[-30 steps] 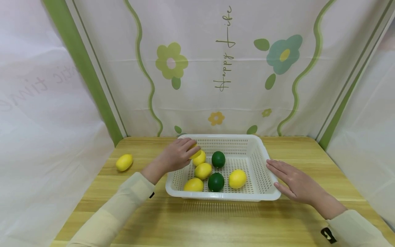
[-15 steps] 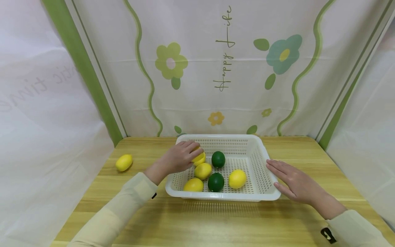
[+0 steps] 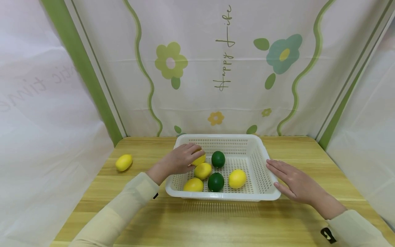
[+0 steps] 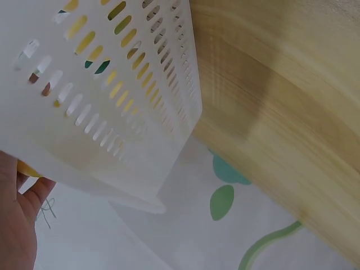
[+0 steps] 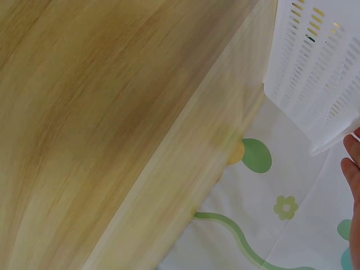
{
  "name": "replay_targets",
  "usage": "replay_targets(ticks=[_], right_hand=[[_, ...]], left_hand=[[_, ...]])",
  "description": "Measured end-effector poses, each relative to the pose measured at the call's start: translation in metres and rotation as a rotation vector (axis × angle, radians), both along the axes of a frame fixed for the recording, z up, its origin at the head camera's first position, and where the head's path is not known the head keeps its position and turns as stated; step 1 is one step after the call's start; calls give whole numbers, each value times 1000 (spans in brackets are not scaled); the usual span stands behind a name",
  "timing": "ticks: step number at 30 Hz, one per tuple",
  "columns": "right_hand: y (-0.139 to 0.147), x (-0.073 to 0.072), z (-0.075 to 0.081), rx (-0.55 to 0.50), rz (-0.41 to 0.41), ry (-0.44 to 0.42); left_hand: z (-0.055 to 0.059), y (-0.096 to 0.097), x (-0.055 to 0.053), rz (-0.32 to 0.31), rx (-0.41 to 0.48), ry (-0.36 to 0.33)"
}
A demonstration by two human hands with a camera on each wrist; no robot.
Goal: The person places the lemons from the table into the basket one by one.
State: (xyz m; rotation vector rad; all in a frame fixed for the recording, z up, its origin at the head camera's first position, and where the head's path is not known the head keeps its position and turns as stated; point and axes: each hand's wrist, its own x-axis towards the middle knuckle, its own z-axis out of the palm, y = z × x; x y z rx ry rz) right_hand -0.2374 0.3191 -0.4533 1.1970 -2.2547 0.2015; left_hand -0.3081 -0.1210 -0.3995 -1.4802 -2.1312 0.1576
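My left hand reaches over the left side of a white plastic basket, its fingers curved over a yellow lemon at the back left. The left wrist view shows part of a lemon between thumb and fingers; the rest is hidden. Near this hand lie another lemon and a front-left lemon. Two dark green round fruits sit mid-basket, with a lemon to their right. My right hand rests, fingers extended, against the basket's right rim.
A single lemon lies on the wooden table left of the basket. Behind the table hangs a white curtain with printed flowers, and white fabric also closes in both sides.
My left hand has moved slightly right and down into the basket with the lemon, over the back-left fruit. The right hand and the basket have stayed in place.
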Motion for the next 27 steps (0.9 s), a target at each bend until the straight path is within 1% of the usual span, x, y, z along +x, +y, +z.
replay_targets(ticks=[8, 13, 16, 20, 22, 27], right_hand=[[-1, -1, 0, -8, 17, 2], [0, -1, -1, -7, 18, 6], [0, -1, -1, -5, 16, 4], [0, -1, 0, -4, 17, 2], [-1, -1, 0, -5, 19, 6], [-1, -1, 1, -9, 31, 11]], left_hand=[[-3, 0, -2, -15, -6, -70], [-2, -1, -1, 31, -51, -142], [-1, -1, 0, 47, -69, -180], [-1, -1, 1, 49, -79, -201], [-2, -1, 1, 60, -85, -217], [-1, 0, 1, 100, -88, -297]])
